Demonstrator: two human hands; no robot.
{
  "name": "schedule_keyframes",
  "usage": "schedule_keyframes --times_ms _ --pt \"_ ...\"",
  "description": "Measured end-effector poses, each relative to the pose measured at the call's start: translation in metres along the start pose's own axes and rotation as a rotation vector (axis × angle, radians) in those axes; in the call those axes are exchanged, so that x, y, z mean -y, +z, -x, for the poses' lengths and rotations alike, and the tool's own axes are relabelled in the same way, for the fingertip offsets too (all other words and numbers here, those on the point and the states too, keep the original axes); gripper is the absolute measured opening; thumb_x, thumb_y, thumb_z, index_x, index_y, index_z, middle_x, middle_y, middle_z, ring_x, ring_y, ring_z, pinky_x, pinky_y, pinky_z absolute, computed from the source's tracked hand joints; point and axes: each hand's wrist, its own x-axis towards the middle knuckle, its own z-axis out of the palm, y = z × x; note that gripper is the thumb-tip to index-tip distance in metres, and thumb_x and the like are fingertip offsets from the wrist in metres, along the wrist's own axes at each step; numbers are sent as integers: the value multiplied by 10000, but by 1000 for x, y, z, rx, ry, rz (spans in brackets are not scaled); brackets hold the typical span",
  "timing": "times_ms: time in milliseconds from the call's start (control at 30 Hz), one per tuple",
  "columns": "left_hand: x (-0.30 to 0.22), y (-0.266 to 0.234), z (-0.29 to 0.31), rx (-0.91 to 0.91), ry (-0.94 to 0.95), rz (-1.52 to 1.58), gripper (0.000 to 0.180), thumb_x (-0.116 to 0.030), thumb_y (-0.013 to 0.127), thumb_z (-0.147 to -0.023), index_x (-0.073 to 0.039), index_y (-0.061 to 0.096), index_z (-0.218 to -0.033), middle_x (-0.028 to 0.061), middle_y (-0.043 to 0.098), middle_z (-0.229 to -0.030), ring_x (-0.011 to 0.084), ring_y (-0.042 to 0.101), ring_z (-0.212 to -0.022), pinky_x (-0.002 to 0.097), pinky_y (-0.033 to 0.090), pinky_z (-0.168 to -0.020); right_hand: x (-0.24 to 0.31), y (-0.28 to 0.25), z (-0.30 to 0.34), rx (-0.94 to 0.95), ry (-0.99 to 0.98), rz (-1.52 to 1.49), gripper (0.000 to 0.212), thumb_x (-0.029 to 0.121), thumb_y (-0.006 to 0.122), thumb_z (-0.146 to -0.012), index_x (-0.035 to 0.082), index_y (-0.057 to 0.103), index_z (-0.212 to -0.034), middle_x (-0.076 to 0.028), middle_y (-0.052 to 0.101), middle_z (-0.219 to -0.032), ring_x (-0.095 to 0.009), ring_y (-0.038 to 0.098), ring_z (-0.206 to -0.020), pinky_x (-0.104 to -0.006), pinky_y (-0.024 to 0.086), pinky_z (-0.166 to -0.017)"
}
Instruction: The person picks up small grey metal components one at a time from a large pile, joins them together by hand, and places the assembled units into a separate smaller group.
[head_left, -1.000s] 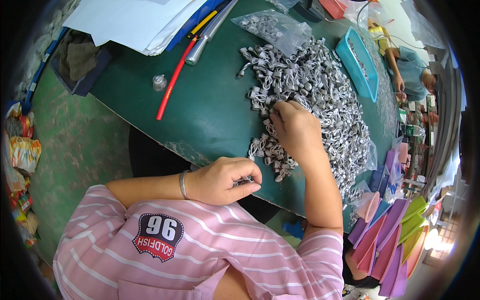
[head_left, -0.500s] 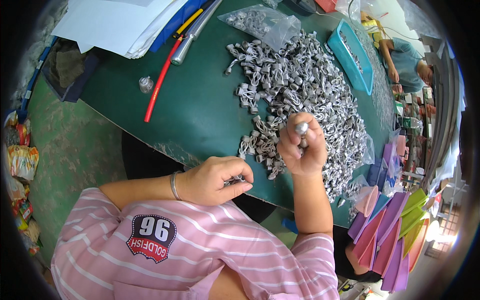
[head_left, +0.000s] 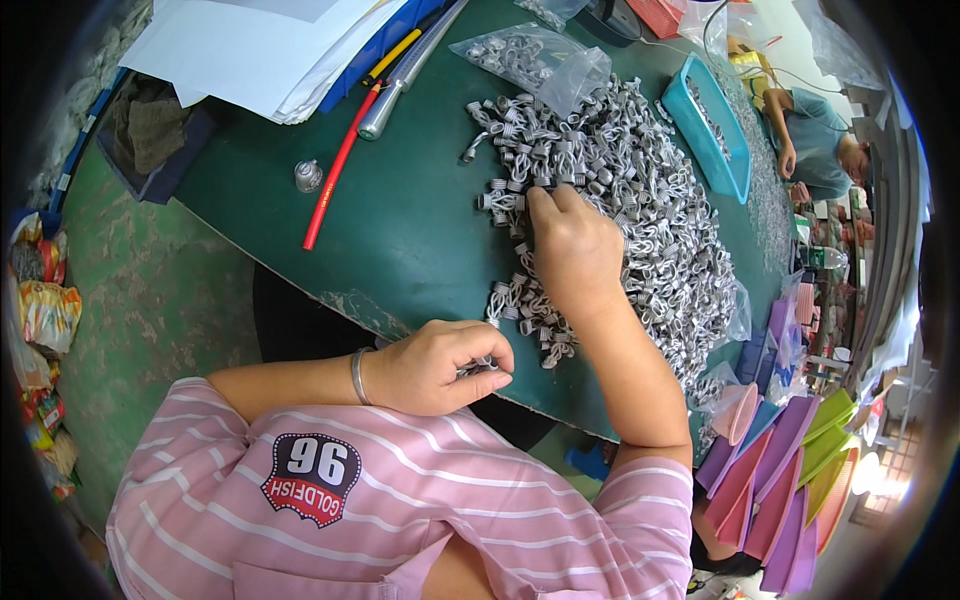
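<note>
A big heap of small silver metal parts (head_left: 665, 240), each with a ribbed round end and a wire-like loop, covers the right of the table. My right hand (head_left: 578, 250) reaches palm down into the heap's left side. Its fingers are bent and closed on the parts there; the fingertips and whatever they grip are hidden. Near the table's front edge rests my left hand (head_left: 430, 368), a metal bangle (head_left: 360, 377) on its wrist. Its fingers curl round a few of the same metal parts (head_left: 478, 367), which show in the gap beside the thumb.
The green table (head_left: 400, 230) bears a red pencil (head_left: 340, 170), a metal rod (head_left: 400, 95), a small silver piece (head_left: 308, 176) and white papers (head_left: 240, 50). Behind the heap lie a plastic bag of parts (head_left: 540, 60) and a turquoise basket (head_left: 708, 130). Colourful bins (head_left: 775, 480) stand right; another person (head_left: 815, 135) sits beyond.
My right hand was raised with a shiny silver piece showing at its fingertips; it has turned palm down and gone farther into the heap. My left hand stays curled near the edge.
</note>
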Motion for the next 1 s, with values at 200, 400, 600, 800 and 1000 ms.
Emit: schedule_keyframes --times_ms 200,400,600,800,1000 --pt "-2 0 0 6 -42 19 97 -58 601 -794 1 542 -842 114 586 -795 249 579 -711 323 460 -624 0 0 2 -1 -44 25 172 54 573 -672 55 598 -842 -57 524 -692 -218 582 -599 -324 469 -484" --pt "-6 -2 -1 14 -81 16 99 -62 605 -793 -2 546 -846 111 587 -796 248 582 -716 320 461 -625 -7 -3 -3 -36 -44 -106 158 65 597 -702 45 606 -859 -74 541 -698 -237 587 -616 -341 469 -507" --pt "-2 -1 -1 2 -37 21 92 -54 609 -790 -5 558 -850 104 596 -802 233 591 -718 308 464 -622 -23 -21 26 -124 169 -1049 225 17 728 -673 38 649 -882 -33 540 -670 -115 467 -581 -236 362 -528" --pt "-4 -2 -3 33 -72 8 99 -63 615 -788 -4 554 -839 100 590 -774 222 578 -673 305 453 -591 -22 -19 53 -325 166 -1542 210 25 723 -698 13 629 -886 -25 548 -726 -112 472 -616 -219 369 -546" --pt "-2 -2 -2 16 -58 -8 98 -52 626 -788 -11 568 -856 87 601 -785 196 592 -684 283 460 -598 -40 -14 48 -167 199 -2658 221 171 537 -833 45 490 -1008 -31 446 -751 -102 393 -555 -191 332 -438"
